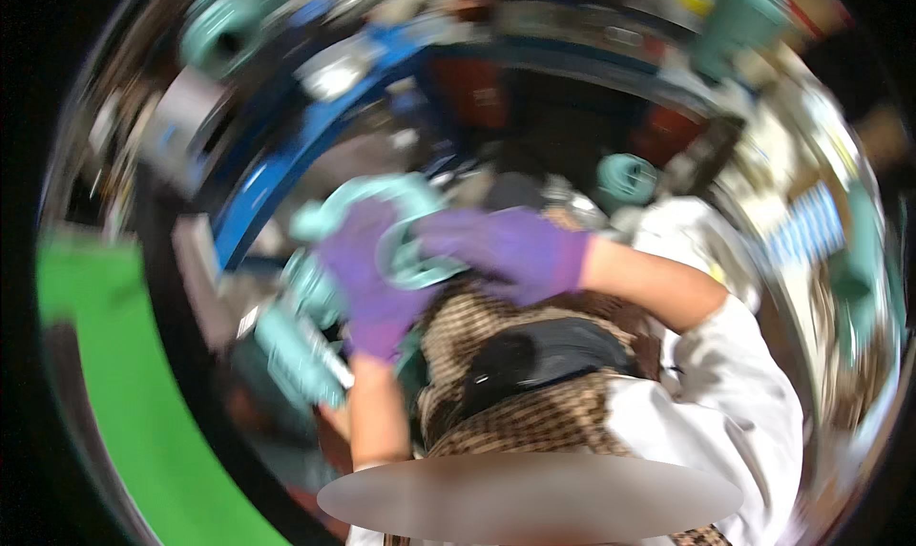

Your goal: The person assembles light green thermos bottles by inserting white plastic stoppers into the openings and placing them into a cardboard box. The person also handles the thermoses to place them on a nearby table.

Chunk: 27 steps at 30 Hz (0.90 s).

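The picture is badly motion-blurred. Both my hands wear purple gloves. My left hand (367,279) grips a pale teal ring-shaped part (401,202) from its left side. From the right, my right hand (510,245) lies over the same part. The part sits just above my checked apron (515,403). Its exact shape is lost in the blur.
Another pale teal part (301,350) lies below my left hand. A blue frame (277,169) curves up at the upper left. A further teal ring (625,178) sits behind at the right. Green floor (124,384) shows at the left. Cluttered shelves fill the background.
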Each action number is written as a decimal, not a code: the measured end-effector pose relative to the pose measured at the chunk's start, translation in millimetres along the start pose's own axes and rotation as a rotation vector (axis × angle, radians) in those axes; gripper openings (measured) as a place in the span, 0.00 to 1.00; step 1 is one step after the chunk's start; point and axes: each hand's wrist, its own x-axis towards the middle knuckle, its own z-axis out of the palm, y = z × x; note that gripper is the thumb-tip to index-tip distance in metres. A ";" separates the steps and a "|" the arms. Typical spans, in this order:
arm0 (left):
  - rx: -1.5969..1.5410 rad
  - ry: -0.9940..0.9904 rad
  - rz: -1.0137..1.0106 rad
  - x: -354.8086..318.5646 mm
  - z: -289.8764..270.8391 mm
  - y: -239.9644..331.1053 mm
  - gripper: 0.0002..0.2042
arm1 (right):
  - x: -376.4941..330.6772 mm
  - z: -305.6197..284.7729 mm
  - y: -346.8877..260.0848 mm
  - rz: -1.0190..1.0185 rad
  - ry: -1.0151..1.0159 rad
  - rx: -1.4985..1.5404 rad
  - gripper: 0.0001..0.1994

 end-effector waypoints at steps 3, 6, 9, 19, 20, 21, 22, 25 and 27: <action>0.098 -0.087 0.094 16.7 -18.9 7.9 0.35 | -83.3 -6.2 -21.7 0.069 0.219 -0.005 0.25; 0.228 -0.146 0.164 10.0 -22.0 21.9 0.35 | -214.1 -11.9 -54.0 0.492 0.348 -0.197 0.21; 0.222 -0.168 0.228 5.8 -13.3 6.0 0.32 | -320.4 5.5 -87.9 1.046 0.832 -0.474 0.16; 0.076 -0.171 0.139 8.8 -9.6 -6.3 0.32 | -485.9 9.1 5.9 1.578 0.520 -1.190 0.20; 0.108 -0.169 0.155 7.3 -18.7 -8.3 0.34 | -465.2 1.3 -5.1 1.690 0.457 -1.096 0.14; 0.101 -0.164 0.165 16.5 -16.5 -8.5 0.35 | -504.6 0.8 -17.7 1.451 0.505 -1.266 0.12; 0.108 -0.131 0.141 10.1 -25.0 -13.5 0.35 | -459.1 -13.9 -27.4 1.523 0.221 -1.305 0.12; 0.087 -0.067 0.130 10.4 -32.3 -25.8 0.35 | -433.1 -34.0 -70.0 1.475 0.062 -1.301 0.18; 0.055 -0.053 0.136 10.0 -33.4 -31.0 0.36 | -355.3 -41.2 -86.0 1.557 0.387 -1.074 0.19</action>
